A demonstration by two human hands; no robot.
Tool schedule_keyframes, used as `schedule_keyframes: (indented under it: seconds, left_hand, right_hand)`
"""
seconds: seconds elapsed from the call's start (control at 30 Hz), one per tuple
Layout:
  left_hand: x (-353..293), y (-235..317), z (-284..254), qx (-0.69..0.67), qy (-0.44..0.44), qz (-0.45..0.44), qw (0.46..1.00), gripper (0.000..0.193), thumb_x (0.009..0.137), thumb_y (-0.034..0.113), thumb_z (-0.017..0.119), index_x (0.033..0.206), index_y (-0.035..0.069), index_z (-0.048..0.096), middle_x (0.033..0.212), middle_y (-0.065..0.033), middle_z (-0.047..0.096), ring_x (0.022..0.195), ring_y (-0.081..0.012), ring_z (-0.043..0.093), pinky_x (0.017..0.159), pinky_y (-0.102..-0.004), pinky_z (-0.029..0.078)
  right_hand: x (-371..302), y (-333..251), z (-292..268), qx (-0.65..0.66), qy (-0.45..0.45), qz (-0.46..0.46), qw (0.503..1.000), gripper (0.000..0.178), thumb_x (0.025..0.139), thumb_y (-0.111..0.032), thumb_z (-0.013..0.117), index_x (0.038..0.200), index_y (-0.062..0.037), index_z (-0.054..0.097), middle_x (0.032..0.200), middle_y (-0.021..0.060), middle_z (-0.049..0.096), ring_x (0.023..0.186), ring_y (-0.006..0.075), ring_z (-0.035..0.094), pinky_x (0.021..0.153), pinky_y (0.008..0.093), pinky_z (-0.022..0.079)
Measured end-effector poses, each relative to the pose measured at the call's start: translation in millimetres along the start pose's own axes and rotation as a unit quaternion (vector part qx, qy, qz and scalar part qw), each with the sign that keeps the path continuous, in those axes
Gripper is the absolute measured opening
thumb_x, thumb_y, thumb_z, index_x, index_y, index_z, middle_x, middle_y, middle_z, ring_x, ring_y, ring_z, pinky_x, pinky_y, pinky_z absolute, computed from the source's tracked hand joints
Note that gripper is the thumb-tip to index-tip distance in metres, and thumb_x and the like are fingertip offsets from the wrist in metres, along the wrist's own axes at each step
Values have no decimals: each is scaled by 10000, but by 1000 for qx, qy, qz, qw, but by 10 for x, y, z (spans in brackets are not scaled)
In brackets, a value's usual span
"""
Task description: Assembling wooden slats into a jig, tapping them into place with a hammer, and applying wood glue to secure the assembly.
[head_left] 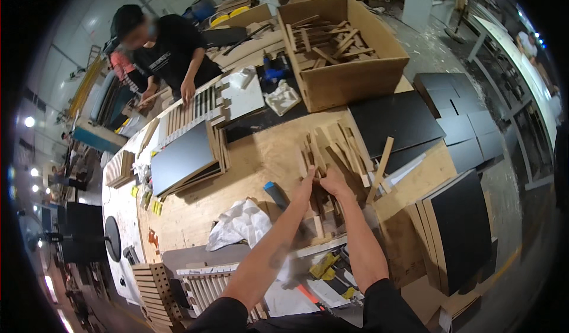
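Bright, even workshop light; fisheye bends the dark-vignetted edges; soft focus

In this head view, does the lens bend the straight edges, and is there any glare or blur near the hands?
Head view: strong fisheye bending, seen at the cardboard box edges and toward the black rim; bright lamp glare at far left; left hand and right hand on the wooden strips look fairly sharp, evenly lit, with soft shadows.

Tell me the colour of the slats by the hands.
Light natural wood slats, head view.
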State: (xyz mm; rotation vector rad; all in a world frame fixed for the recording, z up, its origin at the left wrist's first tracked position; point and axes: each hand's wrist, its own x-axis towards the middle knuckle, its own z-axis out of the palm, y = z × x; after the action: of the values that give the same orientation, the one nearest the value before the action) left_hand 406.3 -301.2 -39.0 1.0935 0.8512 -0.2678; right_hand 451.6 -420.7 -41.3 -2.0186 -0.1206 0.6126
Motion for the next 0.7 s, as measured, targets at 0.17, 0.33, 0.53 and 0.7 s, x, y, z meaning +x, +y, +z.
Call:
schedule_keyframes:
  seconds: [0.17, 0.33, 0.53, 0.7]
  left_hand:
    - [-541, 153, -214, -70, -39, 180, 980, 512, 876, 416, 737, 1210, 71, 559, 936, -36, 626, 795, -144, 597, 697, -294, 512]
    - [-1608, 799, -663, -27, -82, 278, 957, 525, 757, 254, 854, 1154, 44, 583, 883, -3, 622, 793, -110, 589, 720, -249, 489]
    - [-2312, 826, -1949, -19, -20, 286, 958, 478, 693, 94, 878, 1111, -11, 671, 1004, -116, 712, 836, -147, 677, 703, -268, 559]
    - [-2727, 738, -3246, 109, -11, 215, 970, 493, 717, 57, 852, 1160, 0, 644, 1038, -121, 712, 876, -170, 692, 773, -312, 593]
  right_hand:
    - [-398, -418, 237, 158, 17, -50, 986, 561, 776, -174, 757, 1268, -21, 535, 1140, 173, 655, 1097, 288, 620, 937, 379, 478]
    - [-1117, -1178, 548, 408, -2, -139, 902, 553, 795, 108, 672, 1286, -72, 488, 1154, 53, 609, 1054, 153, 604, 872, 282, 522]
    - [-1490, -1456, 1754, 462, -137, -191, 855, 555, 809, 109, 665, 1298, -71, 473, 1194, 68, 586, 1028, 187, 618, 844, 311, 550]
    - [-1940, -1986, 2709, 386, -205, -238, 867, 395, 812, 41, 695, 1179, 5, 552, 950, 102, 657, 761, 207, 664, 588, 303, 536]
